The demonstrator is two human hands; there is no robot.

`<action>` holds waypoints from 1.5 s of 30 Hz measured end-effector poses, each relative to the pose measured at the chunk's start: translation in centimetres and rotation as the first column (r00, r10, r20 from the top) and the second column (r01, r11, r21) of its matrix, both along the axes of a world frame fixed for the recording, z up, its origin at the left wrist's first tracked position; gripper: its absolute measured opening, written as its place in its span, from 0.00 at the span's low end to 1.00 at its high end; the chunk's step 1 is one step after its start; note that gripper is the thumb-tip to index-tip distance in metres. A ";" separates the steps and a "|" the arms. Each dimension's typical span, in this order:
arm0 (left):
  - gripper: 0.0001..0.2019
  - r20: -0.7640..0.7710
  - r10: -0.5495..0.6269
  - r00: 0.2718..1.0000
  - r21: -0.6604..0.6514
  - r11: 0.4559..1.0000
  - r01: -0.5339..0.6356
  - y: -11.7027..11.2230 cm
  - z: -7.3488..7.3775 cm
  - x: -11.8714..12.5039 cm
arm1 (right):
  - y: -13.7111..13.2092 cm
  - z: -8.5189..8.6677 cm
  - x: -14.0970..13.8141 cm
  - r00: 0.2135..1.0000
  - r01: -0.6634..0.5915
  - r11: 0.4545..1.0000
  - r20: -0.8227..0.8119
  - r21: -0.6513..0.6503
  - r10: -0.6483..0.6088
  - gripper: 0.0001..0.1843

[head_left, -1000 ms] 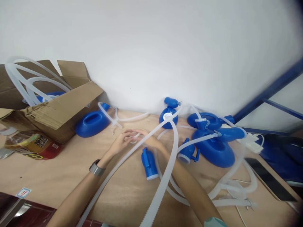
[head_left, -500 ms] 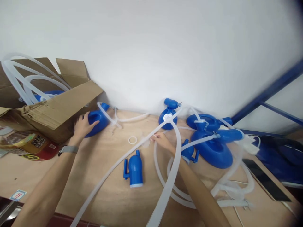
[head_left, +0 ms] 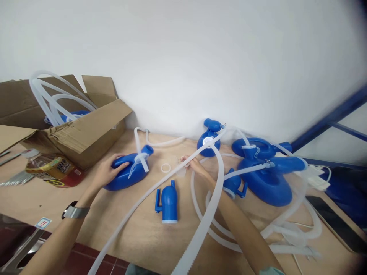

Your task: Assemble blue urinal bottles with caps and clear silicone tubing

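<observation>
My left hand (head_left: 106,171) grips the handle of a blue plastic bottle (head_left: 129,172) lying on the wooden table (head_left: 137,229), with a white tube (head_left: 137,139) attached at its neck. My right hand (head_left: 194,164) rests on the table with its fingers pinched at a small clear piece (head_left: 180,170) that I cannot name. A white ring (head_left: 165,167) lies between the two hands. A blue cap piece (head_left: 168,201) lies nearer me. Two long white hoses (head_left: 206,225) cross over my right forearm.
An open cardboard box (head_left: 77,133) with white tubes and a blue bottle stands at the left. A snack packet (head_left: 54,170) lies before it. Several blue bottles (head_left: 266,179) with tangled hoses fill the right side. A dark phone (head_left: 334,221) lies at the right edge.
My left hand went to the blue bottle by the box and has pulled it out toward the middle of the table. My right hand stayed near the ring.
</observation>
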State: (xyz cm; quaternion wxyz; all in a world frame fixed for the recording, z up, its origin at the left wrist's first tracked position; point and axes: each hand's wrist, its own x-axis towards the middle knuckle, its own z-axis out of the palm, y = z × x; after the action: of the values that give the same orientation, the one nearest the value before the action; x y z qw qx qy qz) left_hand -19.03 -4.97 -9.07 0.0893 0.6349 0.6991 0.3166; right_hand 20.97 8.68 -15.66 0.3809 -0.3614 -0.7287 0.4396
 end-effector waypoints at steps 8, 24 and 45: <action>0.28 0.058 -0.219 0.974 0.067 0.974 0.215 2.6 -0.3 5.2 | 2.6 0.8 -6.3 0.983 -0.014 0.999 -0.183 0.048 0.023 0.32; 0.29 0.029 -0.285 0.958 0.066 0.957 0.283 4.1 -1.2 5.9 | 2.2 3.0 -7.5 0.969 -0.249 0.892 0.108 0.377 0.224 0.27; 0.29 -0.033 -0.376 0.926 0.054 0.924 0.378 5.1 -1.7 4.4 | 0.4 3.4 -7.4 0.973 -0.230 0.834 0.120 0.501 0.197 0.23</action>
State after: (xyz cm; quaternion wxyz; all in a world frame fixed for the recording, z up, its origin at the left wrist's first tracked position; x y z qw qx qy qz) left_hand -14.62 0.16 -10.76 0.1219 0.7633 0.5553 0.3068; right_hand 13.53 9.12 -12.27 0.3885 -0.1774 -0.8665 0.2583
